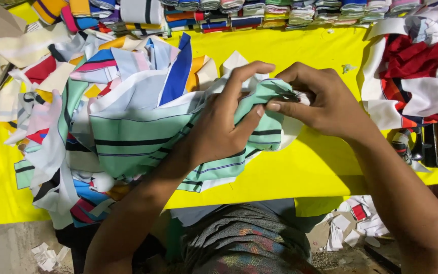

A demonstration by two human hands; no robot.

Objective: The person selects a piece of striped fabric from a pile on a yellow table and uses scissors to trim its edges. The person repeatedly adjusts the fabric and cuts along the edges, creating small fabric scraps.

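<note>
A mint-green fabric piece with dark stripes (143, 139) lies bunched on top of a heap of cut cloth on the yellow table (300, 167). My left hand (221, 122) presses down on it and grips its folded right end. My right hand (315, 99) pinches the same end between thumb and fingers, next to a bit of white cloth. Both hands meet at the fabric's right edge, near the middle of the table.
A pile of mixed striped cloth pieces (62, 101) covers the table's left side. Red and white scraps (422, 71) lie at the right. Folded coloured stacks (259, 14) line the far edge. Small cloth offcuts (351, 223) litter the floor below.
</note>
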